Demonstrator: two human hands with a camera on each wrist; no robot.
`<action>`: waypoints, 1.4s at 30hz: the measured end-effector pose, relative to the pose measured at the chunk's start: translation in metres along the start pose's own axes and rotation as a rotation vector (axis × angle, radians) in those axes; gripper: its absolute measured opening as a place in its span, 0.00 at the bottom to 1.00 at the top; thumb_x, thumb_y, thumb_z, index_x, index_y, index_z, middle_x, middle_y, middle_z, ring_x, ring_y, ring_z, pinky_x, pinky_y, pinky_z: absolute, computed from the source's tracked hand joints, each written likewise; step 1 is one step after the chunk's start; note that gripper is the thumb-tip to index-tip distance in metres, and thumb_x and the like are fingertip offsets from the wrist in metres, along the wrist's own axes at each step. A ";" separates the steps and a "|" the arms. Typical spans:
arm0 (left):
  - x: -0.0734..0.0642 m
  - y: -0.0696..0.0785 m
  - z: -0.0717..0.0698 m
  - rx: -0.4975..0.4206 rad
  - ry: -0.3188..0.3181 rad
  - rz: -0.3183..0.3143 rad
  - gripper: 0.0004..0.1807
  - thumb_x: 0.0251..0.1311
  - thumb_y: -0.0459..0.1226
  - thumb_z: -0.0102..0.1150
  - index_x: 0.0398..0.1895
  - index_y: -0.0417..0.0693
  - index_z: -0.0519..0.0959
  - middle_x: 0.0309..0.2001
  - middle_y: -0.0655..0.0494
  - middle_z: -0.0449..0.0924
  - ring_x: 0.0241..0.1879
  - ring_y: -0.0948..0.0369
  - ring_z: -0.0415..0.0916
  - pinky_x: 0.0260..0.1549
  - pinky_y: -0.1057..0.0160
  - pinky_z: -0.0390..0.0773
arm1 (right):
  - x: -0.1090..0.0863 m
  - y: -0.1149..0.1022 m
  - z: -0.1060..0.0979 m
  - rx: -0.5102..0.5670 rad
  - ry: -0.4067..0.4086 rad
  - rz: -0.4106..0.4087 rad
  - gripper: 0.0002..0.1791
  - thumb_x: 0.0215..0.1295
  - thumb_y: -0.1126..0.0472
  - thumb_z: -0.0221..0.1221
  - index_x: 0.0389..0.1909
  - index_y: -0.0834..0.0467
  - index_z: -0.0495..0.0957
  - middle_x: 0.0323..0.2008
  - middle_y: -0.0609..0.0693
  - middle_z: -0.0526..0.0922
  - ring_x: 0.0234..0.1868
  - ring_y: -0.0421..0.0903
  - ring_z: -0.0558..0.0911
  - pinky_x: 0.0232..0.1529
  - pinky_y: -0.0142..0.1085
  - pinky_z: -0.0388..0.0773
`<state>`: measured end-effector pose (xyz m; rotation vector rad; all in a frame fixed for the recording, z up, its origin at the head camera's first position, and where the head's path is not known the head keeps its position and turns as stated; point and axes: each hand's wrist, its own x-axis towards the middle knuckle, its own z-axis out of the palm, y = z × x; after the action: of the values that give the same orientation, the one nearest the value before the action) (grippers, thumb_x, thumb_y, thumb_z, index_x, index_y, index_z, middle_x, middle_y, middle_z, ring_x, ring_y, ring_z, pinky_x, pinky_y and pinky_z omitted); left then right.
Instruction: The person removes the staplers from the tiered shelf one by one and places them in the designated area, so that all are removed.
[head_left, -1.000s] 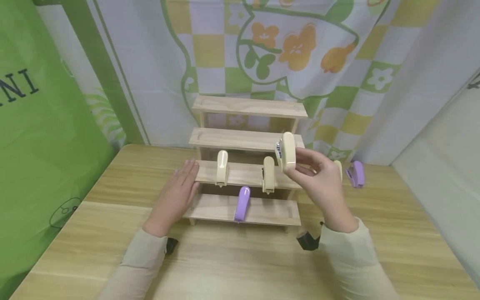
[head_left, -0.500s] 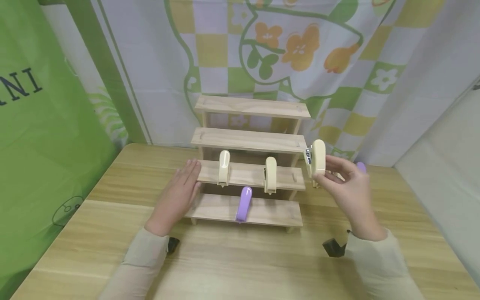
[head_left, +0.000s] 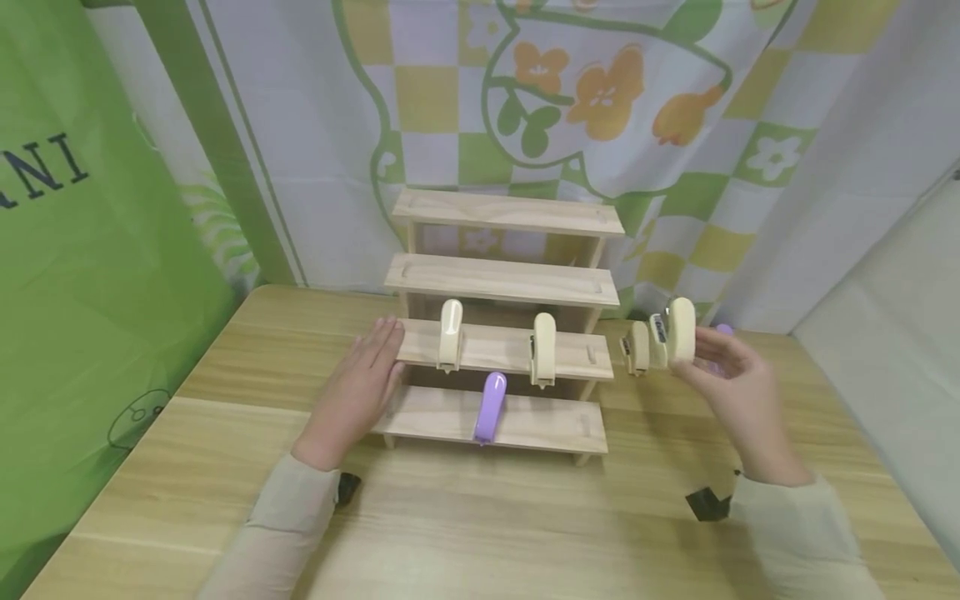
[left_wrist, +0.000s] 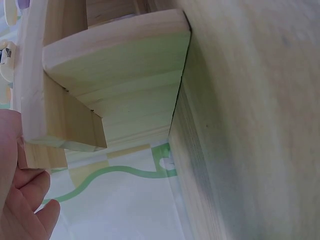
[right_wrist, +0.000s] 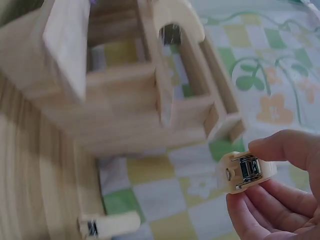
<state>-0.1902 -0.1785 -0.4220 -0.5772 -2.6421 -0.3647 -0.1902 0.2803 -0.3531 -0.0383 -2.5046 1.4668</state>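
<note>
A cream stapler (head_left: 681, 331) is pinched between the thumb and fingers of my right hand (head_left: 742, 400), in the air right of the stepped wooden rack (head_left: 502, 279). In the right wrist view this held stapler (right_wrist: 245, 171) shows its metal underside. Just left of it, another cream stapler (head_left: 637, 348) stands on the table. Against the left end of the rack's second step from the bottom, my left hand (head_left: 348, 396) rests with fingers extended. That step bears two cream staplers, one left (head_left: 450, 335) and one right (head_left: 543, 350). A purple stapler (head_left: 491, 408) lies on the bottom step.
Behind my right hand, a purple stapler (head_left: 722, 346) is mostly hidden. Patterned cloth (head_left: 555, 92) hangs behind the rack, a green cloth (head_left: 97, 292) is at left and a pale wall (head_left: 877, 308) at right. The wooden table (head_left: 480, 533) extends in front.
My right hand has carried the cream stapler rightward and slightly down, away from the rack's steps, uncovering a cream stapler on the table. The left hand stays at the rack's left end.
</note>
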 end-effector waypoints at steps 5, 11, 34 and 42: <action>0.001 0.001 0.000 0.000 -0.005 -0.005 0.31 0.78 0.40 0.47 0.76 0.32 0.57 0.77 0.37 0.54 0.77 0.44 0.51 0.75 0.42 0.56 | 0.004 0.019 -0.017 -0.037 -0.003 0.052 0.35 0.63 0.53 0.71 0.69 0.57 0.72 0.53 0.31 0.80 0.51 0.26 0.77 0.48 0.16 0.76; 0.001 0.001 -0.002 -0.010 -0.017 -0.018 0.31 0.78 0.40 0.46 0.76 0.32 0.57 0.77 0.37 0.54 0.77 0.44 0.50 0.75 0.41 0.55 | 0.004 0.040 -0.036 -0.049 -0.026 0.111 0.34 0.66 0.51 0.68 0.71 0.53 0.69 0.48 0.23 0.76 0.50 0.24 0.75 0.68 0.44 0.73; -0.001 0.001 -0.002 -0.011 0.010 -0.007 0.31 0.78 0.41 0.47 0.75 0.31 0.58 0.77 0.36 0.54 0.77 0.43 0.51 0.75 0.42 0.56 | 0.006 0.104 -0.074 -0.234 -0.091 0.200 0.43 0.66 0.46 0.67 0.72 0.67 0.63 0.51 0.38 0.82 0.41 0.20 0.73 0.38 0.23 0.80; 0.001 0.002 -0.001 -0.011 0.014 -0.003 0.31 0.77 0.40 0.48 0.75 0.31 0.58 0.76 0.36 0.55 0.77 0.43 0.51 0.75 0.42 0.56 | 0.004 0.119 -0.073 -0.211 -0.095 0.213 0.42 0.67 0.50 0.68 0.70 0.71 0.62 0.44 0.33 0.82 0.36 0.19 0.75 0.35 0.19 0.79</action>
<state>-0.1899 -0.1771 -0.4208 -0.5727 -2.6295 -0.3827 -0.1893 0.4026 -0.4205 -0.2861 -2.7974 1.2965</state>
